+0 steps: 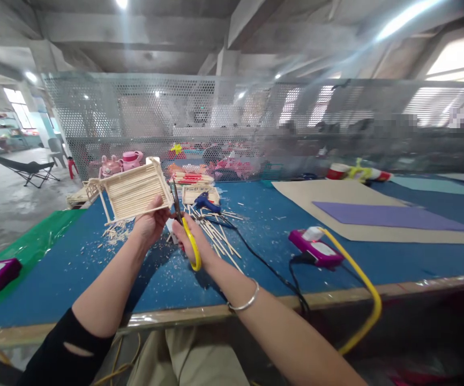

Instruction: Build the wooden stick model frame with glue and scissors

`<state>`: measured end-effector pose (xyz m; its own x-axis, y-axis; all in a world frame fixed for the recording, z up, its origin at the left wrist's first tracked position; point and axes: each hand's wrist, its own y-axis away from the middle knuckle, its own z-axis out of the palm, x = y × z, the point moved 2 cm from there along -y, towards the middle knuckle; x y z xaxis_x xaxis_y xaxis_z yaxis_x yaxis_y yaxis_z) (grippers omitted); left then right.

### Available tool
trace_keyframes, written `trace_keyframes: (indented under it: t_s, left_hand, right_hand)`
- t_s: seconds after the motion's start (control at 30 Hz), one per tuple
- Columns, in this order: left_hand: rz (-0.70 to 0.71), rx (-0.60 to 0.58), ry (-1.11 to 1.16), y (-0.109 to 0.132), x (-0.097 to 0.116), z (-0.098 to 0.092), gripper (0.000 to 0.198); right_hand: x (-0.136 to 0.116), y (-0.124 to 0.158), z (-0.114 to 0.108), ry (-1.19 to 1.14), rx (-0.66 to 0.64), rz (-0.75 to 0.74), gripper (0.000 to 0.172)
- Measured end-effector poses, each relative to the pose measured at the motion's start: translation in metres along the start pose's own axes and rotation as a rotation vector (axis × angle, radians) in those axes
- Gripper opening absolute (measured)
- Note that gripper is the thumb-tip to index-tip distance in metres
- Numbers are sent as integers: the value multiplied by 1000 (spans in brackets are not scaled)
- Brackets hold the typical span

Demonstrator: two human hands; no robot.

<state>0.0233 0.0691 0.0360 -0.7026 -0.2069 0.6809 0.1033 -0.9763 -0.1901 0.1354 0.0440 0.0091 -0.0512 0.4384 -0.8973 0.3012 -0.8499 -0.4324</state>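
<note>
My left hand (151,222) grips the lower right corner of a small frame model made of thin wooden sticks (135,192), held up and tilted above the table. In my right hand (189,236) is a pair of scissors (192,244) with yellow handles; its dark blades point up beside the right edge of the model. Whether the blades touch a stick I cannot tell. Loose wooden sticks (219,238) fan out on the table just beyond my right hand. Behind them lies a blue glue gun (208,202) with a black cord.
Cut bits (115,233) litter the blue tabletop (256,209). A purple power strip (316,249) with a yellow cable sits at the right. Beige (296,193) and purple sheets (376,214) lie beyond it. A perforated metal screen (135,112) borders the back.
</note>
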Motion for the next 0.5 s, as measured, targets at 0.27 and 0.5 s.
trace_keyframes:
  t_s: [0.27, 0.5]
  left_hand:
    - [65, 1, 2, 6, 2, 6, 18]
    - [152, 126, 102, 7, 7, 9, 15]
  right_hand:
    - [-6, 2, -2, 131, 37, -69, 34]
    - [-5, 4, 0, 220, 33, -122, 30]
